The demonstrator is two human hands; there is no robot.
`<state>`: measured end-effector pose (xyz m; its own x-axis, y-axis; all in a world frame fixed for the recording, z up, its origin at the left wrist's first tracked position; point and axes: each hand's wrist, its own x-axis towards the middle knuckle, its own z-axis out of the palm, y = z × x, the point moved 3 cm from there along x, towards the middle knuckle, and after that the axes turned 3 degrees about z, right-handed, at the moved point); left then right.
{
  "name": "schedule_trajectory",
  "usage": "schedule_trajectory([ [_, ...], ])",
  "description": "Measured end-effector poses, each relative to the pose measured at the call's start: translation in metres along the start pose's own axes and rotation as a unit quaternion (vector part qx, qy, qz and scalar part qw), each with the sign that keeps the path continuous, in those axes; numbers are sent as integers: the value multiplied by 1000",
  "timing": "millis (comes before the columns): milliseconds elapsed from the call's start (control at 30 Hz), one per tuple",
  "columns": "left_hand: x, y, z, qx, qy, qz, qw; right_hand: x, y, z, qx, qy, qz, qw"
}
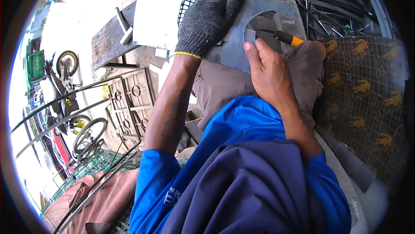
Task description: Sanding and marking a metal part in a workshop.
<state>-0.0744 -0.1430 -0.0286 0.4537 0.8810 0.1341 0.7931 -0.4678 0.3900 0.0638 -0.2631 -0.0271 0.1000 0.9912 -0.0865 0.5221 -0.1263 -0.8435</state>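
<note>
A grey metal sheet (155, 17) with curved cut-outs lies over my lap, reaching away from me. My left hand (205, 22), in a dark knit glove with a yellow cuff, bears down on it beside one cut-out. Its fingers are bent over the opening's edge, their tips hidden; the thumb points up to the right. Bare and closed, my right hand (270, 67) pinches a small flat grey metal piece (250, 36) at the rim of the right cut-out. Whether that piece is joined to the sheet I cannot tell. Just beyond is a tool with a yellow and black handle (288, 38).
Left of the sheet, a hammer (124, 26) rests on a wooden bench (110, 35). Metal rods and tools (328, 9) crowd the far right, above a dark patterned board (359, 91). A metal gate (129, 100), bicycles (90, 134) and a pink cloth (90, 195) are at left.
</note>
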Motion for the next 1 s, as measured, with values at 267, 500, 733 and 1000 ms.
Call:
schedule_trajectory([
  [267,-1,1,2,-3,0,-2,1000,-8,1,5,-53,7,-5,999],
  [500,3,-1,3,15,13,21,1000,6,5,14,-65,34,-13,997],
  [733,-2,3,2,28,11,24,999,3,6,13,-63,29,-34,997],
  [1000,0,-2,8,21,27,26,999,-18,-3,10,-97,117,-125,980],
])
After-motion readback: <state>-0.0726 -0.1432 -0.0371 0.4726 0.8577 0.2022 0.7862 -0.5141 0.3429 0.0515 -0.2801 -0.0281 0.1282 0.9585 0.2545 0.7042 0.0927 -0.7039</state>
